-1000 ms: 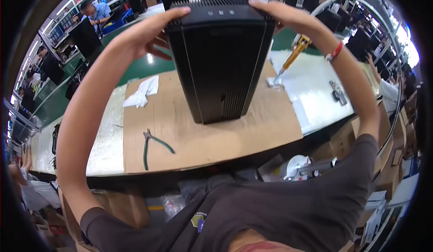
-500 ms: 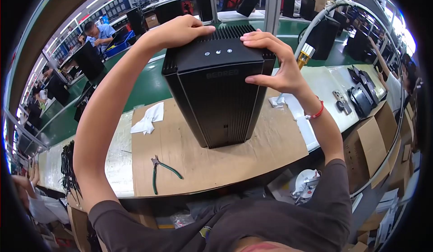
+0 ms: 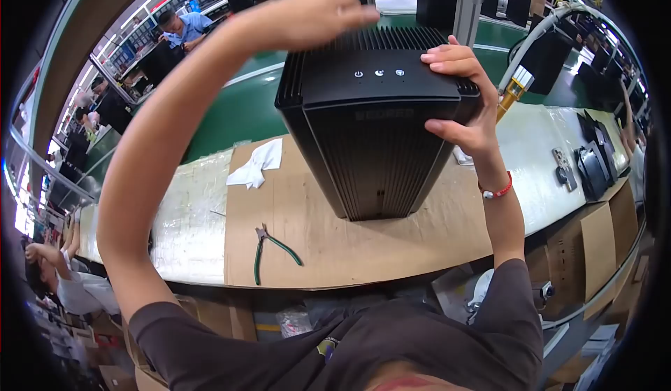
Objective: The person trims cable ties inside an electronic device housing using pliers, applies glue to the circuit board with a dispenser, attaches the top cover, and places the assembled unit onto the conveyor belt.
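A tall black case (image 3: pixel 377 146) with a ribbed front and white icons on its top stands upright on a sheet of cardboard (image 3: pixel 328 251). My right hand (image 3: pixel 465 97) grips the case's top right corner, fingers on the top and thumb on the front face. Above the rear of the top is my left hand (image 3: pixel 321 17), slightly blurred, its fingers stretched forward and apparently holding nothing. Left of the case, a white cloth (image 3: pixel 257 164) and green-handled cutters (image 3: pixel 269 251) lie on the cardboard.
A green conveyor (image 3: pixel 231 122) runs behind the bench. Dark parts (image 3: pixel 594 153) lie at the right, above open cardboard boxes (image 3: pixel 594 251). A metal post (image 3: pixel 468 6) and a hose with a brass fitting (image 3: pixel 516 90) stand behind. Co-workers (image 3: pixel 183 29) work beyond.
My left hand has risen off the top of the case. My right hand keeps its grip. The view has shifted, so the case and bench items appear further right.
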Action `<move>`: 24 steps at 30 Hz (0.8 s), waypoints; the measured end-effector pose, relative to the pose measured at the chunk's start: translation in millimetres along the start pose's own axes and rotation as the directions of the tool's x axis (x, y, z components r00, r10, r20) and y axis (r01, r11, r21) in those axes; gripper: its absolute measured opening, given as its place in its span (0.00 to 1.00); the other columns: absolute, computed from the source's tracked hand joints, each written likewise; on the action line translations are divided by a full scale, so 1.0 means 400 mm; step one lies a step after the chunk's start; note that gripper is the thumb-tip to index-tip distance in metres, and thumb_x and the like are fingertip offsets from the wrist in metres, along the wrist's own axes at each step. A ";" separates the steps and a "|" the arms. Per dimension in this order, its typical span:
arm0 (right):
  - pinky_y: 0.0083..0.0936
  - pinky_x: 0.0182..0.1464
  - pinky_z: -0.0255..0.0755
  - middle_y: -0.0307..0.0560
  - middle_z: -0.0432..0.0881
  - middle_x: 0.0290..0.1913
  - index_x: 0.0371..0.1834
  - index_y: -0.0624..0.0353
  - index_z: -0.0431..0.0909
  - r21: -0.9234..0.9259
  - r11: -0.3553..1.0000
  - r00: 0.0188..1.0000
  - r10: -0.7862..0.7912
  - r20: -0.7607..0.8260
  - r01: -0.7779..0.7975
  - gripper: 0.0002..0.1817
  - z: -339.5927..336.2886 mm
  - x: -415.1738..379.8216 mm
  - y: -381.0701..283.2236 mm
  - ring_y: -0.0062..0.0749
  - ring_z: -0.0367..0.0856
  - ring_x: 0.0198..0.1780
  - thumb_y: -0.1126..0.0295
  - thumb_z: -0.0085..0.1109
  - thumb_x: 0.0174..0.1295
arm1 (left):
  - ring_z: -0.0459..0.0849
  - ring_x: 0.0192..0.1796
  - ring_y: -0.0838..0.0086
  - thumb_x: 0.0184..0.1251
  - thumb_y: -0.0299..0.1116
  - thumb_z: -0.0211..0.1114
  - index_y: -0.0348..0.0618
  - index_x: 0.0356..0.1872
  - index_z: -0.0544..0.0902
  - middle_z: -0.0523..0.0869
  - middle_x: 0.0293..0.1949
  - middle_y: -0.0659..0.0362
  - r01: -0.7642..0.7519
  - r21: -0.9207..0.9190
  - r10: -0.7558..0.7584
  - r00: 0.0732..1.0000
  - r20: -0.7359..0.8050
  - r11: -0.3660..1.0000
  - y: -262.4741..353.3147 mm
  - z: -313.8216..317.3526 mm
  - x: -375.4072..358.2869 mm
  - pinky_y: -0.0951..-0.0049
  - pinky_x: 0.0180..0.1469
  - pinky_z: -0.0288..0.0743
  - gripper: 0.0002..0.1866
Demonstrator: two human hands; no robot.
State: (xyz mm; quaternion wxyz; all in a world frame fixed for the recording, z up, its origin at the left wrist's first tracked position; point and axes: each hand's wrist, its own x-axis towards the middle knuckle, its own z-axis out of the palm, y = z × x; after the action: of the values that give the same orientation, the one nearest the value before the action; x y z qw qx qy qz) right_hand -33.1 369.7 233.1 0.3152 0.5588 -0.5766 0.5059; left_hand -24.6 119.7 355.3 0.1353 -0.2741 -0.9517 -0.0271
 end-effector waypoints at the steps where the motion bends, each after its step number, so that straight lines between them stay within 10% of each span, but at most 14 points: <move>1: 0.48 0.74 0.43 0.52 0.81 0.48 0.45 0.61 0.78 -0.008 1.000 1.000 0.007 0.006 -0.007 0.31 -0.002 0.002 -0.001 0.42 0.76 0.58 0.56 0.72 0.37 | 0.82 0.54 0.61 0.76 0.51 0.47 0.36 0.55 0.78 0.83 0.47 0.45 -0.116 -0.048 0.110 0.988 -0.109 0.992 -0.013 -0.053 0.015 0.68 0.60 0.71 0.27; 7: 0.46 0.74 0.40 0.48 0.82 0.47 0.43 0.59 0.79 0.061 0.998 1.000 0.011 0.023 -0.012 0.28 -0.006 -0.002 0.011 0.38 0.77 0.56 0.64 0.76 0.34 | 0.61 0.73 0.56 0.73 0.60 0.43 0.32 0.68 0.64 0.65 0.68 0.40 0.150 -0.080 -0.134 0.974 0.184 0.985 0.115 0.039 -0.074 0.65 0.74 0.52 0.39; 10: 0.46 0.75 0.39 0.47 0.83 0.47 0.42 0.58 0.79 0.049 0.999 1.000 -0.018 0.012 0.017 0.27 -0.004 0.007 0.011 0.38 0.77 0.55 0.64 0.76 0.34 | 0.72 0.65 0.54 0.73 0.58 0.45 0.31 0.64 0.67 0.74 0.61 0.40 0.009 -0.135 -0.015 0.999 -0.045 0.991 0.082 0.078 -0.091 0.64 0.68 0.61 0.36; 13: 0.46 0.75 0.38 0.45 0.82 0.48 0.45 0.56 0.78 0.011 1.000 0.999 -0.025 0.045 0.025 0.28 -0.015 0.006 0.023 0.39 0.75 0.59 0.63 0.76 0.36 | 0.71 0.65 0.54 0.74 0.57 0.46 0.31 0.64 0.67 0.73 0.61 0.40 0.115 -0.217 -0.096 0.991 0.097 0.969 0.104 0.034 -0.076 0.65 0.68 0.62 0.35; 15: 0.47 0.76 0.36 0.54 0.75 0.57 0.54 0.62 0.73 -0.047 0.999 1.000 -0.011 -0.018 0.010 0.40 -0.010 -0.004 0.027 0.45 0.69 0.65 0.51 0.73 0.37 | 0.73 0.63 0.55 0.73 0.53 0.51 0.30 0.61 0.70 0.75 0.59 0.40 -0.061 -0.099 0.053 0.995 -0.082 0.993 0.085 0.005 -0.049 0.67 0.66 0.64 0.32; 17: 0.39 0.76 0.37 0.57 0.51 0.74 0.73 0.65 0.50 0.355 0.916 0.957 0.251 -0.147 -0.186 0.71 0.011 -0.031 0.021 0.45 0.48 0.77 0.29 0.72 0.30 | 0.77 0.61 0.59 0.75 0.50 0.50 0.30 0.58 0.73 0.78 0.56 0.41 -0.190 -0.014 0.185 0.965 -0.184 0.982 0.097 -0.104 -0.011 0.69 0.63 0.68 0.29; 20: 0.37 0.76 0.36 0.56 0.44 0.77 0.77 0.63 0.42 0.531 0.827 0.956 0.276 -0.103 -0.181 0.72 -0.025 -0.091 0.099 0.45 0.40 0.79 0.33 0.73 0.35 | 0.80 0.56 0.67 0.76 0.44 0.46 0.34 0.53 0.78 0.83 0.51 0.48 -0.314 0.268 0.407 0.789 -0.461 0.911 0.146 -0.258 0.050 0.69 0.61 0.67 0.23; 22: 0.36 0.77 0.36 0.56 0.40 0.78 0.77 0.64 0.38 0.290 0.882 0.917 0.301 0.261 -0.372 0.78 -0.055 -0.115 0.146 0.43 0.37 0.79 0.29 0.72 0.30 | 0.77 0.58 0.69 0.76 0.43 0.44 0.32 0.51 0.79 0.82 0.52 0.50 -0.401 0.074 0.371 0.739 -0.562 0.913 0.242 -0.220 0.092 0.69 0.66 0.61 0.23; 24: 0.35 0.77 0.36 0.56 0.41 0.78 0.77 0.64 0.38 0.305 0.841 0.875 0.340 0.345 -0.447 0.78 -0.082 -0.124 0.137 0.42 0.38 0.79 0.29 0.73 0.29 | 0.65 0.69 0.62 0.77 0.49 0.40 0.32 0.56 0.73 0.71 0.63 0.45 -0.354 -0.035 0.356 0.925 0.133 0.935 0.278 -0.058 0.119 0.59 0.71 0.54 0.28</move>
State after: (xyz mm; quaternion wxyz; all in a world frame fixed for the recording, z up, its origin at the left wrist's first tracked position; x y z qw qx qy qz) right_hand -83.8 408.9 183.8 0.0066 0.5421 -0.6105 0.5774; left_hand 1.2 235.6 388.2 0.0710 -0.4436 -0.8933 0.0117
